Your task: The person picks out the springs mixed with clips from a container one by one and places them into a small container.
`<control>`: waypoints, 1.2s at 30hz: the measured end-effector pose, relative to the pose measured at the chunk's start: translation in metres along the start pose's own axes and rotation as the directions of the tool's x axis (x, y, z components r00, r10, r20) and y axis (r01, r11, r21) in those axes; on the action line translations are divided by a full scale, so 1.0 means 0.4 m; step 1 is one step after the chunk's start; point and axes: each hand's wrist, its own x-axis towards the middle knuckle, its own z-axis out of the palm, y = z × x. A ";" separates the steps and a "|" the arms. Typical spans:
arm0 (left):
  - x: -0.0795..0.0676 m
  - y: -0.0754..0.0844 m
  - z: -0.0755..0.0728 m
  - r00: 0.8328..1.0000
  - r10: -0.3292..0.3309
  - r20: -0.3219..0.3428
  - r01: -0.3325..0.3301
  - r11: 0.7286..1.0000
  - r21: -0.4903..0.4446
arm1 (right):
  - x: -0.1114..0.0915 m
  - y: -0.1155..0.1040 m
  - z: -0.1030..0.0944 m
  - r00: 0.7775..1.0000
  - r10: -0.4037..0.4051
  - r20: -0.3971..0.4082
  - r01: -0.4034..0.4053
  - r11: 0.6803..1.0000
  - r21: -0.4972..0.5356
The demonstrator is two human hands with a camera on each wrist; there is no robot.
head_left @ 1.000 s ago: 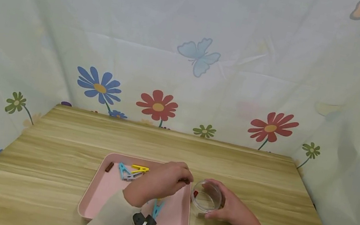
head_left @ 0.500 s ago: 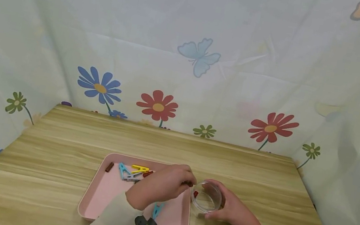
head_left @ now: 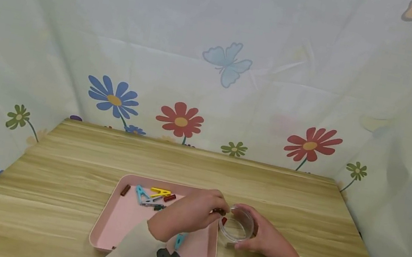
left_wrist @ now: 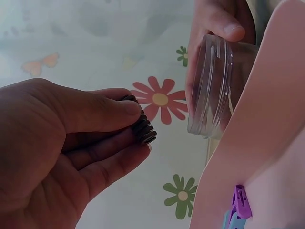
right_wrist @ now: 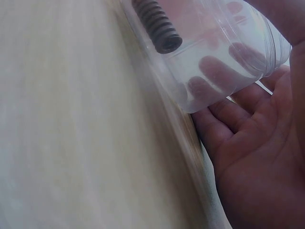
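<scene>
1 dark spring [head_left: 219, 212] is pinched by the left hand [head_left: 191, 213], left of the jar [head_left: 239, 227] gripped by the right hand [head_left: 266, 236], in the head view. Left wrist: its long axis is slanted before, and apart from, the jar's mouth. Right wrist: 1 greyish spring [right_wrist: 158, 27] is seen against the jar.

1. Right hand [head_left: 269, 238] grips clear jar [head_left: 238, 229] — small red piece [head_left: 224, 220] inside.
2. Left hand [head_left: 193, 211] pinches a dark spring [head_left: 219, 211] just beside the jar's rim.
3. Pink tray [head_left: 112, 222] on wooden table [head_left: 282, 188] — holds clips [head_left: 163, 193] and loose springs [head_left: 125, 190].
</scene>
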 end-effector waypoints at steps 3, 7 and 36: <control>0.004 0.002 0.005 1.000 0.013 -0.001 -0.013 1.000 -0.003 | 0.000 -0.001 0.000 1.000 0.003 -0.006 -0.003 1.000 -0.016; 0.009 0.002 0.014 0.999 0.032 0.010 -0.032 0.999 0.005 | -0.002 -0.002 0.000 1.000 0.011 -0.010 -0.011 1.000 -0.018; 0.021 -0.001 0.055 0.992 0.126 -0.013 -0.126 0.992 -0.012 | -0.002 -0.005 -0.003 1.000 0.020 0.000 -0.020 1.000 0.007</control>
